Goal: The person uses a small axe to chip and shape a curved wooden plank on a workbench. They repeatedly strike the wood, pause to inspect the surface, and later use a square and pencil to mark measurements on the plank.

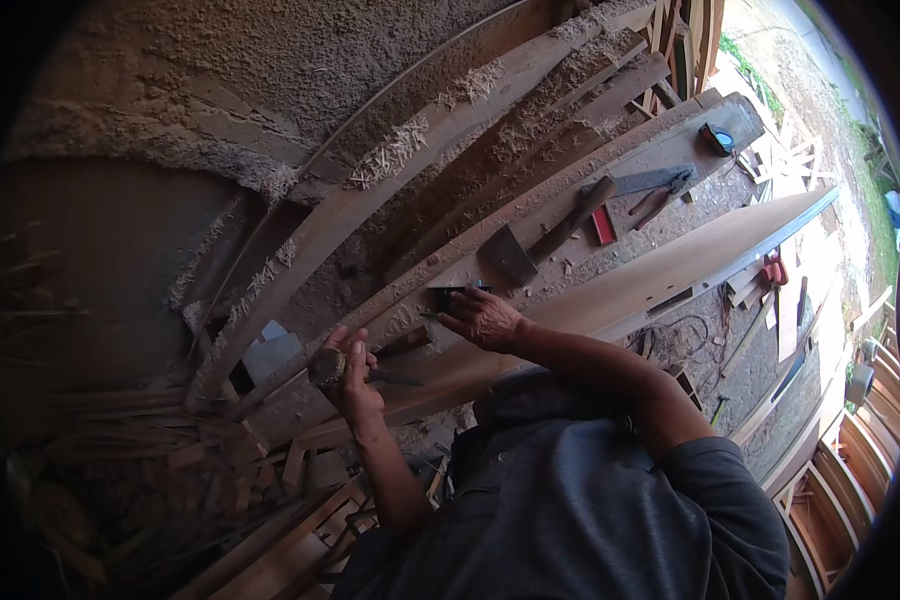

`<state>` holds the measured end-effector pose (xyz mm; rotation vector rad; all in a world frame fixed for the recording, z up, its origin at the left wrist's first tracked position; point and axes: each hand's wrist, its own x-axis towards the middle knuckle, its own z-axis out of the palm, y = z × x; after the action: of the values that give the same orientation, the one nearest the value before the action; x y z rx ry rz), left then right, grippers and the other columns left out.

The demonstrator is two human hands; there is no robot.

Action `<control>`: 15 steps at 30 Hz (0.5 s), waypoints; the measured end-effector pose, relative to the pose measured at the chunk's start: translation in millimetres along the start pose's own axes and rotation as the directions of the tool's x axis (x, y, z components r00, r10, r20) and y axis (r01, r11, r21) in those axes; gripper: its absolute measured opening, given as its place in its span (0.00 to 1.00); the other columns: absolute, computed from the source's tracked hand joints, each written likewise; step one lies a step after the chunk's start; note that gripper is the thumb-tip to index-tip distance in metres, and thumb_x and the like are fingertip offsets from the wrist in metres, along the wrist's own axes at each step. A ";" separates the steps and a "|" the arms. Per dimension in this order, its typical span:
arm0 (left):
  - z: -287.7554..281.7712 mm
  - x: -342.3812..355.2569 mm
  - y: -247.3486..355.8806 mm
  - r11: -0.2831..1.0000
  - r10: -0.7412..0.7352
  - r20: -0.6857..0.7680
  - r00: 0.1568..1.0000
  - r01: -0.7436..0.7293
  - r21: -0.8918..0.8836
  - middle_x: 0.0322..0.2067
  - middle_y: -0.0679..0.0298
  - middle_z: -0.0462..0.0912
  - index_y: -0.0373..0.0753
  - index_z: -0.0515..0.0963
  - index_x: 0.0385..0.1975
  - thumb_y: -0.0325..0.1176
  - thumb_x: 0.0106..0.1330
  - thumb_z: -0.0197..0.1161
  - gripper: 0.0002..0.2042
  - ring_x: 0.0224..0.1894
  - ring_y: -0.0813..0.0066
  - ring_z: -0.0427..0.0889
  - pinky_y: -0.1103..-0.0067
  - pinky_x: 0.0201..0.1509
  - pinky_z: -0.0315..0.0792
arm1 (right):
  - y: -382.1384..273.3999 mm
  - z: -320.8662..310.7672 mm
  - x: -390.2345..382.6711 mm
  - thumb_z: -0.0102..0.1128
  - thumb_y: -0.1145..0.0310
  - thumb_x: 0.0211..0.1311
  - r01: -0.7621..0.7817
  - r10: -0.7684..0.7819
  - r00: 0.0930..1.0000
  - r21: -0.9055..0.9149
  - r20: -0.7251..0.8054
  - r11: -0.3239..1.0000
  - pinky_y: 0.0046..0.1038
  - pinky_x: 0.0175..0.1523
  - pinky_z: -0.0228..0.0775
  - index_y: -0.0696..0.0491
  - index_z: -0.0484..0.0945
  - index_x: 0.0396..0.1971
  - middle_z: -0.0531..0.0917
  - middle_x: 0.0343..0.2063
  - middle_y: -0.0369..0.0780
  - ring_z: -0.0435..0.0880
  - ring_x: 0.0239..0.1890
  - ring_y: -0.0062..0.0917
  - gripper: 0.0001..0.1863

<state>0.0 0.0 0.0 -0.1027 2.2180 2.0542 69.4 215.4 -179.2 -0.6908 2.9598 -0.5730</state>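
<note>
My left hand (355, 378) is closed around a round brown wooden piece (324, 368), whose end shows at the palm. Beside it, a dark narrow blade (395, 378) juts out to the right; whether it belongs to the held piece I cannot tell. My right hand (485, 321) reaches over the wooden plank, fingers apart and bent down onto a small black object (452, 297). Between the two hands lies a short wooden handle (405, 341). Just beyond the right hand, a broad-bladed hatchet (510, 254) rests on the plank.
Farther up the plank lie a red flat piece (603, 226), a metal square (638, 181), pliers (656, 207) and a tape measure (717, 139). A long curved board (610, 285) runs in front of it. Shavings cover the far curved beam (370, 205); wood scraps (200, 450) pile at the left.
</note>
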 end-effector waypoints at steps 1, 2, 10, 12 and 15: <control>4.1 -0.4 -6.9 1.000 -0.008 0.023 1.000 0.008 -0.024 0.43 0.54 0.84 0.30 0.72 0.57 0.31 0.68 0.64 0.20 0.38 0.77 0.79 0.79 0.36 0.72 | -2.0 7.0 -5.2 0.53 0.61 0.67 0.004 -0.004 1.000 -0.090 0.005 0.996 0.42 0.68 0.58 0.47 0.73 0.65 0.71 0.66 0.41 0.62 0.73 0.34 0.26; 7.3 -1.1 -13.5 0.999 -0.016 0.048 0.999 0.018 -0.047 0.42 0.54 0.84 0.30 0.72 0.57 0.31 0.68 0.63 0.20 0.35 0.77 0.78 0.80 0.35 0.71 | -3.0 13.7 -9.8 0.53 0.61 0.67 0.008 -0.006 1.000 -0.178 0.014 0.984 0.41 0.68 0.58 0.47 0.73 0.65 0.71 0.66 0.41 0.65 0.72 0.34 0.25; 6.2 -5.8 -0.2 0.996 -0.005 0.050 0.999 0.001 0.086 0.42 0.56 0.85 0.31 0.72 0.57 0.31 0.69 0.61 0.19 0.31 0.80 0.74 0.82 0.33 0.69 | 26.2 -26.2 -22.1 0.54 0.63 0.65 0.003 0.006 0.972 0.041 -0.233 0.999 0.43 0.66 0.63 0.47 0.75 0.58 0.73 0.64 0.41 0.67 0.71 0.34 0.21; 5.0 -5.4 -4.5 0.997 0.001 0.055 0.998 -0.005 0.083 0.42 0.57 0.85 0.30 0.72 0.56 0.30 0.69 0.61 0.18 0.34 0.80 0.75 0.82 0.34 0.68 | 58.3 -52.2 -45.1 0.59 0.64 0.59 -0.138 0.125 0.921 -0.008 -0.368 0.990 0.42 0.63 0.65 0.48 0.77 0.50 0.74 0.59 0.42 0.71 0.66 0.35 0.18; 17.8 -3.0 2.0 0.994 -0.035 0.079 0.996 0.026 0.105 0.42 0.57 0.85 0.30 0.72 0.56 0.30 0.69 0.61 0.18 0.33 0.80 0.75 0.82 0.34 0.68 | 114.5 -70.1 -80.6 0.57 0.62 0.63 -0.431 0.386 0.899 -0.263 -0.207 0.863 0.36 0.58 0.64 0.45 0.79 0.46 0.79 0.48 0.39 0.75 0.57 0.30 0.12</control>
<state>3.4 17.8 1.1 -0.0429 2.2552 1.8880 85.0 369.9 -158.7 -0.0055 3.2229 -0.1392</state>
